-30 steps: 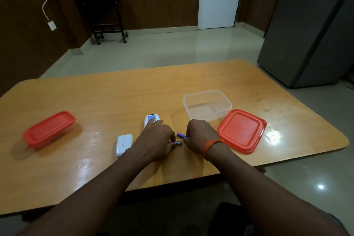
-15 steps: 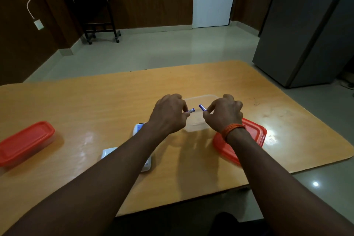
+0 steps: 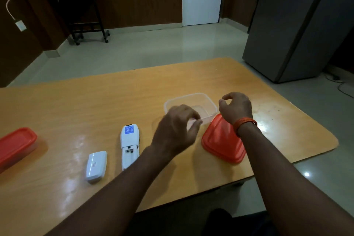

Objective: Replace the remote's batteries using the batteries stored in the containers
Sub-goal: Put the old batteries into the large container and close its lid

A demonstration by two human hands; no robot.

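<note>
The white remote [image 3: 129, 143] lies face down on the wooden table [image 3: 86, 101], its battery bay open and looking empty. Its white cover [image 3: 96, 165] lies just to its left. Behind and to the right stands an open clear container [image 3: 191, 96], with its orange lid [image 3: 220, 140] leaning on the near rim. My left hand [image 3: 176, 130], blurred, hovers at the container's near edge with fingers apart and nothing visible between them. My right hand [image 3: 236, 107] hangs over the container's right rim with fingers loosely curled. I see no battery in either hand, and part of the container's inside is hidden.
A second container with an orange lid on it [image 3: 15, 144] sits at the table's left edge. A grey cabinet [image 3: 297, 25] stands on the floor beyond the table's right corner. The near table edge runs under my forearms.
One second ago both hands picked blue batteries off the table by the remote. Half a second ago they held them above the clear container. Now no battery shows at my fingertips.
</note>
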